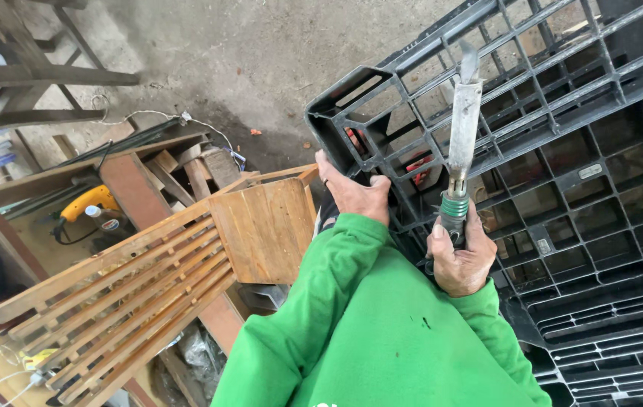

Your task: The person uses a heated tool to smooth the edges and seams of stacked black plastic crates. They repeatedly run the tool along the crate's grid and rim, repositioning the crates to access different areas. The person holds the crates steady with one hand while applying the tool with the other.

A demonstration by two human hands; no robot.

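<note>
Right hand grips one metal tool; left hand clasps one black plastic pallet.

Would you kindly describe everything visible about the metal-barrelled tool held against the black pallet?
The tool has a long, dull silvery metal barrel, scuffed and stained, that ends in a flattened dark tip near the top of the picture. Below the barrel sits a green ribbed collar, then a dark handle. The right hand grips that handle, so the tool points up and away, nearly upright. It lies in front of the black plastic pallet; whether the tip touches the grid cannot be told. The left hand holds the pallet's corner nearby.
</note>
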